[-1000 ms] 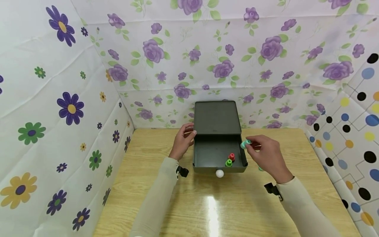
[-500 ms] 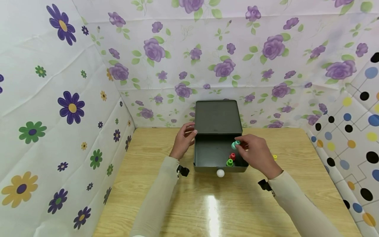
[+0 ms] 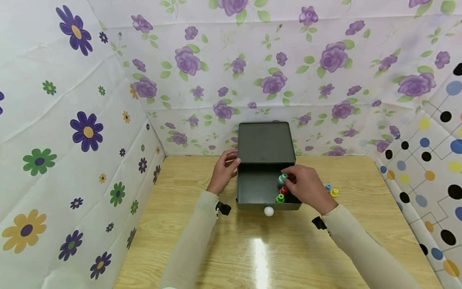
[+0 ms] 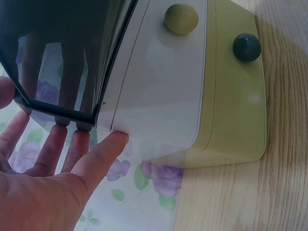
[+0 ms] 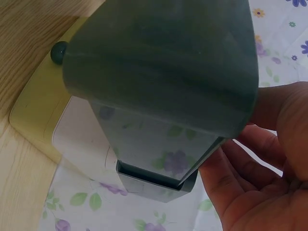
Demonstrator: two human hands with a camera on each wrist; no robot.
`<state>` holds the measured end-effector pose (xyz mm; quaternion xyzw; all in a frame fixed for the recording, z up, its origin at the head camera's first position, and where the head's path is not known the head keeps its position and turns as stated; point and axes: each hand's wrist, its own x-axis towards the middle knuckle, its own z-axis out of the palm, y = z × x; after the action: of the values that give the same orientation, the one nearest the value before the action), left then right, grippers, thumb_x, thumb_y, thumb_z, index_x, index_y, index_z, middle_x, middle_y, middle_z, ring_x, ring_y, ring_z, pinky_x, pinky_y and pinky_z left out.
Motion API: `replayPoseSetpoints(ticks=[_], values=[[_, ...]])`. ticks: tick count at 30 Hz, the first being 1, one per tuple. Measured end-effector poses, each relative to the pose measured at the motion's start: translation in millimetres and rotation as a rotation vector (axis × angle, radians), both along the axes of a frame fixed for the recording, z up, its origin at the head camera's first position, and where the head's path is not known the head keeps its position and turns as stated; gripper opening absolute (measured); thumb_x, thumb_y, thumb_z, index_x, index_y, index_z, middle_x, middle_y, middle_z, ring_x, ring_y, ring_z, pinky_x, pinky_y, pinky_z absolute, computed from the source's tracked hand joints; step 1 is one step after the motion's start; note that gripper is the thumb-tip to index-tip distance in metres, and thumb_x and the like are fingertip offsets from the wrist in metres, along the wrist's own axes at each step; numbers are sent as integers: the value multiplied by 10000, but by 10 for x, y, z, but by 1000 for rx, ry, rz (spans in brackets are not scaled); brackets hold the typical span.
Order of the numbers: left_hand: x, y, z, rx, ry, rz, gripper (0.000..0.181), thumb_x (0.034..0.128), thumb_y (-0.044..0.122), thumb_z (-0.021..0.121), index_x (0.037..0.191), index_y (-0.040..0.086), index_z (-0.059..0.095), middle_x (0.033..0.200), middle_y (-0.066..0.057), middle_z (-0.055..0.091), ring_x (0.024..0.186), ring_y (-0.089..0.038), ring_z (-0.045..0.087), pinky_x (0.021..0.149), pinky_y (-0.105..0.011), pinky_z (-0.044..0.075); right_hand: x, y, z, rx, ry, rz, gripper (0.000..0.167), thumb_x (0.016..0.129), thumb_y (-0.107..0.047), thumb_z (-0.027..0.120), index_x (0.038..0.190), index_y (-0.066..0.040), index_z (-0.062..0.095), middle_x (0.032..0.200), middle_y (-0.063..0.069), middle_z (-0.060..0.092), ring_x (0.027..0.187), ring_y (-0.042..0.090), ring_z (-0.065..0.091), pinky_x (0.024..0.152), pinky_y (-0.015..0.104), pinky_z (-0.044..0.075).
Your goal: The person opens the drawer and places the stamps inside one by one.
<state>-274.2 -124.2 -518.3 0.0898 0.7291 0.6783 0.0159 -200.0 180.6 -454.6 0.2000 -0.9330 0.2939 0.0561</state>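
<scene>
The right hand is pinching a turquoise piece, newly over the drawer's right side, apparently joining a red one and a green one; left wrist: the left hand is touching the cabinet, fingers extended; right wrist: no piece is showing

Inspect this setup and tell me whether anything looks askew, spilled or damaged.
Nothing clearly stands out: the dark green rectangular drawer is pulled open, but I see no spill or damage. A small round blue piece and a small round yellow piece sit close together on the wooden table, outside it.
</scene>
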Motion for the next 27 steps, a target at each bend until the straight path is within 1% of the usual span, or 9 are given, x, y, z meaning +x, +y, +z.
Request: replayPoseSetpoints(ticks=[7, 15, 20, 27], values=[[0, 9, 6, 5, -1, 1, 444, 1053, 419, 667, 1477, 330, 573, 1431, -57, 581, 1286, -276, 624, 970, -531, 602, -43, 7, -4, 35, -1, 6, 264, 984, -139, 757, 1220, -22, 765, 1064, 99, 768, 829, 156, 726, 723, 389, 618], [7, 9, 6, 4, 2, -2, 441, 1057, 421, 659, 1479, 332, 571, 1427, -42, 582, 1282, -270, 624, 984, -542, 594, -73, -9, 14, 77, -1, 23, 233, 957, -117, 784, 1167, -18, 782, 1055, 116, 773, 831, 167, 735, 736, 396, 627], [8, 10, 10, 3, -4, -4, 434, 1056, 417, 662, 1475, 353, 569, 1436, -46, 575, 1286, -274, 621, 992, -546, 590, -72, -15, 15, 87, -9, 12, 240, 939, -86, 791, 1166, -11, 780, 1038, 119, 772, 840, 190, 736, 742, 410, 628], [17, 8, 23, 5, -9, -1, 435, 1057, 415, 660, 1477, 348, 569, 1431, -44, 577, 1287, -273, 621, 996, -549, 587, -69, -10, -11, 80, 8, 7, 238, 924, -66, 798, 1155, -10, 779, 1007, 107, 770, 831, 193, 733, 744, 418, 626]])
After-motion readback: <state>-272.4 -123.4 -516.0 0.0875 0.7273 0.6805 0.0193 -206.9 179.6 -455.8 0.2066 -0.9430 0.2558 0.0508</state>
